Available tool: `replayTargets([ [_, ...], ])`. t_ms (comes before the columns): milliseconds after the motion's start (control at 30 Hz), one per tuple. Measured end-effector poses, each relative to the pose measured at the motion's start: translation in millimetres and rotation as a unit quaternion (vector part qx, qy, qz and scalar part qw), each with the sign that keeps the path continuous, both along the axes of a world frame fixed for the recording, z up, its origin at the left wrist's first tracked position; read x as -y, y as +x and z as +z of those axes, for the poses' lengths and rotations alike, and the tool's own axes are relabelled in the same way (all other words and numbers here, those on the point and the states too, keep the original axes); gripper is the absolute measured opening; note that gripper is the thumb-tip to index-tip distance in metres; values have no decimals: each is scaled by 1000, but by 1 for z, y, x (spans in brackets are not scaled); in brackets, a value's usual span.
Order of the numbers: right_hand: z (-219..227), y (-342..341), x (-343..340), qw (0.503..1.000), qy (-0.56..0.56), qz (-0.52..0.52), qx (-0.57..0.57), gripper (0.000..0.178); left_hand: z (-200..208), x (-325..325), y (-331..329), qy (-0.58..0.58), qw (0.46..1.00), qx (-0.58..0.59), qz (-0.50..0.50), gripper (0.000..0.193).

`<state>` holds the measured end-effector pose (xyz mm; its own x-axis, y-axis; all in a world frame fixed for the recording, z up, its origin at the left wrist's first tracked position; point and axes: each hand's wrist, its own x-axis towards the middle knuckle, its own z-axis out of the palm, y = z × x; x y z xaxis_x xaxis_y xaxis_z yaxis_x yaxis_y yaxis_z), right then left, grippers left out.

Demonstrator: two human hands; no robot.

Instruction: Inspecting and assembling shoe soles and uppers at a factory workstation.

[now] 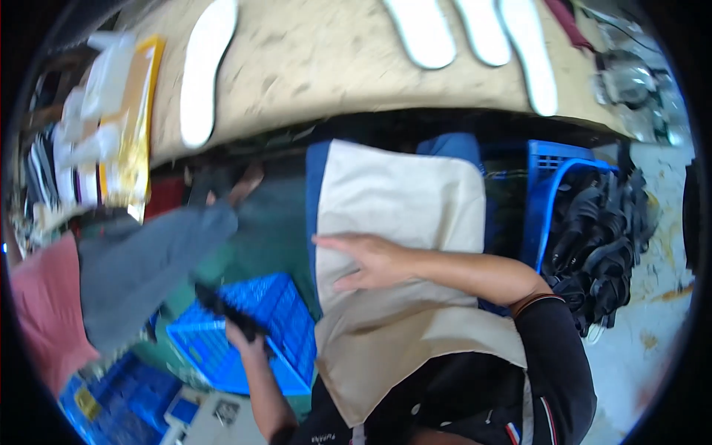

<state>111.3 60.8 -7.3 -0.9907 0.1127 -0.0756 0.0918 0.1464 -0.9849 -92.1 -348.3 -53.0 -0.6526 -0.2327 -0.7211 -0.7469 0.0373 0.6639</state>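
The left hand (243,335) has its fingers closed around a slender black piece (222,308), blurred, over a blue latticed plastic crate (215,357). The right hand (377,261), fingers loosely spread, is over the cream cloth apron (404,193); contact is unclear.

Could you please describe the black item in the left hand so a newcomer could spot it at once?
Find the blue crate left of the beige apron. There, the left hand holds the slim black item. Unlike the black pieces heaped at right, it is in hand.
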Motion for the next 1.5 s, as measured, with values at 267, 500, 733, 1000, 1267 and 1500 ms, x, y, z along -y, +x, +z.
replayTargets([
  [267,23,-9,-31,997,0,-38,67,32,-78,-100,-54,59,950,-57,-302,30],
  [500,94,51,-93,957,259,-120,58,21,17,-215,-39,-35,854,-306,-420,27],
  [733,217,243,-215,688,481,-478,258,22,70,-317,-32,79,777,-358,-512,25],
  [1000,176,520,-244,419,507,-496,566,35,77,-348,-7,126,754,-329,-555,22],
  [1267,238,548,-243,501,400,-681,353,40,156,-396,32,181,749,-281,-572,17],
  [1500,279,531,-212,464,444,-698,317,45,178,-452,97,284,490,-413,-714,13],
])
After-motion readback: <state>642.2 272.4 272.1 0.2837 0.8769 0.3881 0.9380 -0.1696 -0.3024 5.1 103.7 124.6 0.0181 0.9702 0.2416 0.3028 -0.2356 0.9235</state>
